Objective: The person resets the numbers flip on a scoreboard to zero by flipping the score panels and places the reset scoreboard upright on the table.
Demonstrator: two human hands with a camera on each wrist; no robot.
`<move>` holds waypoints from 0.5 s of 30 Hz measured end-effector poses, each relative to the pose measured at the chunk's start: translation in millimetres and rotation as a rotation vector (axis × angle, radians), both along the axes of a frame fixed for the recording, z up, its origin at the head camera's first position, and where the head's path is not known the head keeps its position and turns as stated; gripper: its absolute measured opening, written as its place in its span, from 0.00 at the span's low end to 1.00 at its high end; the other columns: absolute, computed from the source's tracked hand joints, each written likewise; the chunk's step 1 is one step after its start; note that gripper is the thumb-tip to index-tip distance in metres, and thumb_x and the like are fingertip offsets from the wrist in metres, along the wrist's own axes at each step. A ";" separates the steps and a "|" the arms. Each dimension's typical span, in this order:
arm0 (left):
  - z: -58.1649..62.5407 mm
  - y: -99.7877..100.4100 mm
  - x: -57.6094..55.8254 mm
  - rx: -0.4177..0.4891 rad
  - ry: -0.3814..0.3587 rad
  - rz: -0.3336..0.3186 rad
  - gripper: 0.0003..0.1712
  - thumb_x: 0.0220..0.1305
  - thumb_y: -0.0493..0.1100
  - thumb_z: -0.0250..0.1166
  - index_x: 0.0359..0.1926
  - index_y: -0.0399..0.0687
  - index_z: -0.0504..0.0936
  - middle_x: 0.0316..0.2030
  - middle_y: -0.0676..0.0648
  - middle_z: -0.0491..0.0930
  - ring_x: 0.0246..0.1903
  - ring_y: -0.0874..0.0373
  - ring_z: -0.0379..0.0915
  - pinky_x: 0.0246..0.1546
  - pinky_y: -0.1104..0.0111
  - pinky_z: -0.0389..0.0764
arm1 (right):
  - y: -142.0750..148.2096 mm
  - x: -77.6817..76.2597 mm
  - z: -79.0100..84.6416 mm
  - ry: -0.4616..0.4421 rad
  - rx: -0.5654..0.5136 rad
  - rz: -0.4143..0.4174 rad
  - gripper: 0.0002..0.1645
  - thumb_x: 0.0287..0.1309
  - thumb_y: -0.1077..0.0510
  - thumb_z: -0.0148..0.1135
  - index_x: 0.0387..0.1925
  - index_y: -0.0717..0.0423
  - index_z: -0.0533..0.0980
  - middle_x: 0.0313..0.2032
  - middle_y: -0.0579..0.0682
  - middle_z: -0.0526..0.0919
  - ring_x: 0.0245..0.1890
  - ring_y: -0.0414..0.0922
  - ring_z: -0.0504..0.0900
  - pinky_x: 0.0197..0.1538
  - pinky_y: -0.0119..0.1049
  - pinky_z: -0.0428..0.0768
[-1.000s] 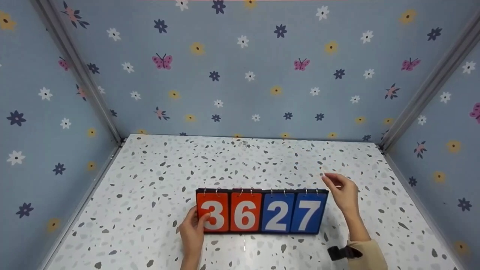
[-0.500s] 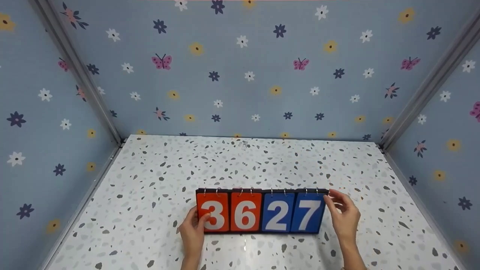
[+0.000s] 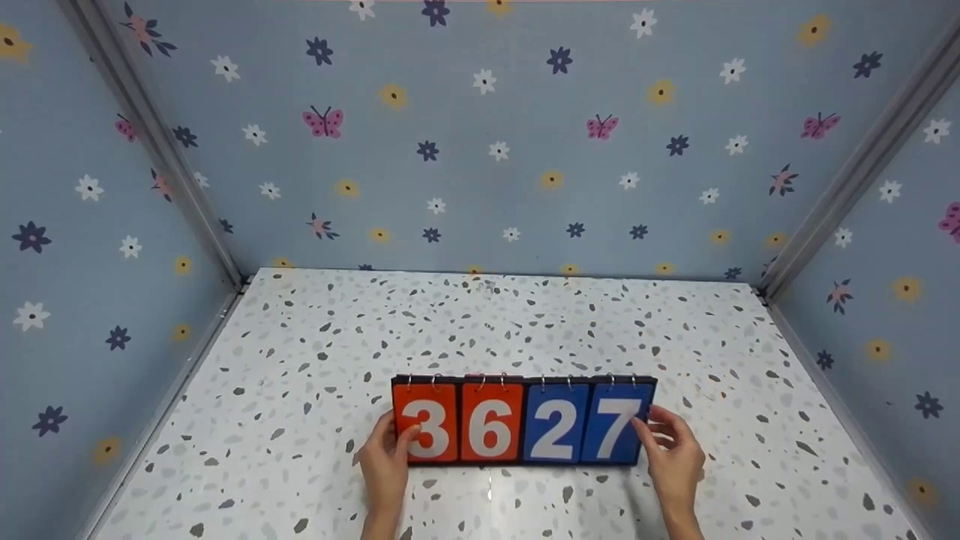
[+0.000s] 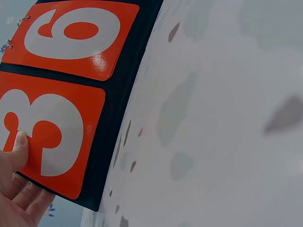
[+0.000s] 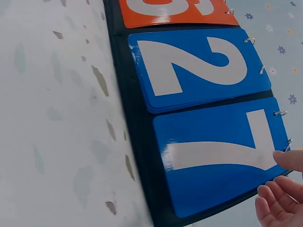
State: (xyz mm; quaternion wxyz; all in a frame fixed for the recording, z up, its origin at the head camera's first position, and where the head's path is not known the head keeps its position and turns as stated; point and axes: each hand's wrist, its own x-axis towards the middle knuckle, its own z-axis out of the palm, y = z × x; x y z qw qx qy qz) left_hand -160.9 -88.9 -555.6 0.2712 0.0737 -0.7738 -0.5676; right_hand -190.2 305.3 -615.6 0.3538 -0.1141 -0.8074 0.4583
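A black flip scoreboard point(image 3: 524, 420) with ring-bound number cards stands on the speckled table in the head view. From left to right its cards read 3 and 6 on red, then 2 and 7 on blue. My left hand point(image 3: 385, 459) grips its left end, thumb on the red 3 card point(image 4: 71, 175) and fingers behind the edge. At the other end my right hand point(image 3: 675, 454) holds the right edge, its thumb over the blue 7 card point(image 5: 203, 189). The right fingertips lie at the board's side edge, and their contact behind it is partly hidden.
The white speckled tabletop point(image 3: 480, 322) spreads around and behind the board. Blue walls with flowers and butterflies point(image 3: 480, 150) enclose the back and both sides, with grey metal posts point(image 3: 847, 165) in the corners.
My right hand has come down from above the board's top right corner, touched that corner, then slid lower to the right edge. The left hand and the scoreboard have stayed in place.
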 end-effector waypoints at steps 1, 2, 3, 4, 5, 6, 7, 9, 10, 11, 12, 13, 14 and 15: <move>-0.1 0.1 -0.1 0.000 0.005 -0.002 0.17 0.49 0.34 0.67 0.43 0.36 0.78 0.29 0.45 0.80 0.30 0.56 0.76 0.33 0.69 0.78 | -0.8 0.9 -0.3 -0.012 0.006 -0.005 0.20 0.41 0.50 0.72 0.40 0.45 0.78 0.34 0.39 0.80 0.30 0.35 0.78 0.29 0.23 0.75; -0.3 0.1 -0.3 -0.004 0.007 -0.004 0.17 0.49 0.34 0.67 0.43 0.35 0.78 0.29 0.45 0.80 0.30 0.56 0.76 0.32 0.70 0.78 | -1.5 1.7 -0.2 -0.026 0.005 -0.010 0.20 0.41 0.49 0.72 0.39 0.45 0.78 0.34 0.39 0.80 0.29 0.35 0.78 0.29 0.23 0.75; -0.6 0.1 -0.2 -0.009 0.009 -0.004 0.17 0.49 0.34 0.67 0.43 0.35 0.78 0.28 0.45 0.80 0.29 0.56 0.76 0.32 0.70 0.77 | -2.2 2.5 0.0 -0.038 0.003 -0.013 0.20 0.40 0.50 0.72 0.39 0.46 0.78 0.34 0.39 0.80 0.29 0.35 0.78 0.29 0.23 0.75; -0.9 0.0 -0.2 -0.008 0.013 -0.006 0.17 0.49 0.35 0.67 0.43 0.35 0.78 0.28 0.45 0.80 0.29 0.56 0.76 0.31 0.71 0.77 | -2.9 3.1 0.2 -0.052 -0.003 -0.016 0.20 0.40 0.50 0.72 0.38 0.46 0.78 0.33 0.39 0.80 0.29 0.35 0.78 0.29 0.23 0.75; -1.2 -0.1 -0.3 -0.007 0.015 -0.008 0.17 0.49 0.35 0.68 0.43 0.35 0.78 0.28 0.45 0.79 0.28 0.56 0.76 0.31 0.72 0.77 | -3.3 3.3 0.2 -0.070 -0.011 -0.018 0.20 0.39 0.50 0.73 0.38 0.46 0.78 0.33 0.39 0.80 0.29 0.35 0.78 0.29 0.23 0.75; -1.5 -0.2 -0.4 -0.007 0.016 -0.007 0.17 0.49 0.35 0.68 0.42 0.35 0.78 0.27 0.45 0.79 0.28 0.56 0.76 0.30 0.73 0.77 | -4.0 3.5 0.1 -0.090 -0.017 -0.024 0.20 0.38 0.50 0.73 0.37 0.46 0.77 0.32 0.40 0.80 0.29 0.35 0.78 0.29 0.22 0.74; -1.8 -0.4 -0.4 -0.005 0.017 -0.008 0.18 0.49 0.35 0.68 0.42 0.35 0.78 0.27 0.46 0.79 0.27 0.56 0.76 0.30 0.73 0.77 | -4.5 3.4 0.0 -0.115 -0.018 -0.034 0.20 0.38 0.49 0.73 0.36 0.46 0.77 0.32 0.40 0.80 0.29 0.35 0.77 0.29 0.22 0.74; -1.7 -0.6 -0.1 -0.009 0.015 -0.006 0.18 0.48 0.36 0.68 0.42 0.36 0.78 0.27 0.46 0.79 0.27 0.56 0.76 0.29 0.74 0.76 | -5.3 2.9 -0.4 -0.156 -0.027 -0.049 0.20 0.38 0.48 0.73 0.35 0.46 0.77 0.31 0.40 0.79 0.29 0.35 0.77 0.29 0.22 0.74; -1.9 -0.6 -0.2 -0.008 0.014 -0.006 0.18 0.48 0.36 0.68 0.42 0.36 0.78 0.27 0.46 0.79 0.27 0.57 0.76 0.29 0.74 0.76 | -5.6 2.4 -0.5 -0.171 -0.038 -0.054 0.20 0.38 0.47 0.73 0.34 0.47 0.77 0.30 0.41 0.79 0.29 0.35 0.76 0.29 0.22 0.73; -1.9 -0.6 -0.1 -0.008 0.012 -0.004 0.18 0.48 0.36 0.68 0.42 0.36 0.78 0.27 0.46 0.79 0.27 0.57 0.76 0.29 0.74 0.76 | -5.8 1.9 -0.7 -0.185 -0.047 -0.059 0.20 0.37 0.46 0.73 0.34 0.47 0.76 0.30 0.41 0.79 0.29 0.35 0.76 0.29 0.22 0.73; -1.8 -0.5 0.0 -0.007 0.011 -0.004 0.17 0.48 0.36 0.68 0.42 0.36 0.78 0.27 0.46 0.79 0.27 0.57 0.76 0.29 0.74 0.76 | -5.7 1.3 -0.8 -0.195 -0.055 -0.064 0.20 0.37 0.46 0.73 0.33 0.47 0.76 0.29 0.42 0.78 0.29 0.36 0.76 0.29 0.22 0.73; -1.6 -0.4 0.2 -0.003 0.011 -0.006 0.17 0.49 0.36 0.68 0.42 0.36 0.78 0.27 0.46 0.79 0.27 0.57 0.76 0.29 0.74 0.76 | -5.5 0.6 -0.6 -0.203 -0.066 -0.067 0.20 0.36 0.45 0.73 0.32 0.48 0.76 0.29 0.42 0.78 0.29 0.36 0.76 0.29 0.22 0.73; -1.4 -0.4 0.4 -0.002 0.010 -0.005 0.17 0.49 0.36 0.68 0.42 0.36 0.78 0.26 0.46 0.79 0.27 0.57 0.76 0.29 0.74 0.77 | -5.1 -0.1 -0.3 -0.209 -0.075 -0.068 0.20 0.36 0.44 0.73 0.31 0.48 0.76 0.28 0.42 0.78 0.28 0.36 0.76 0.29 0.22 0.73; -1.3 -0.3 0.5 0.003 0.008 -0.005 0.17 0.49 0.36 0.68 0.42 0.37 0.78 0.26 0.46 0.79 0.27 0.57 0.76 0.29 0.74 0.77 | -4.7 -0.7 0.3 -0.210 -0.087 -0.068 0.20 0.35 0.44 0.73 0.30 0.48 0.76 0.28 0.42 0.78 0.28 0.36 0.76 0.28 0.22 0.73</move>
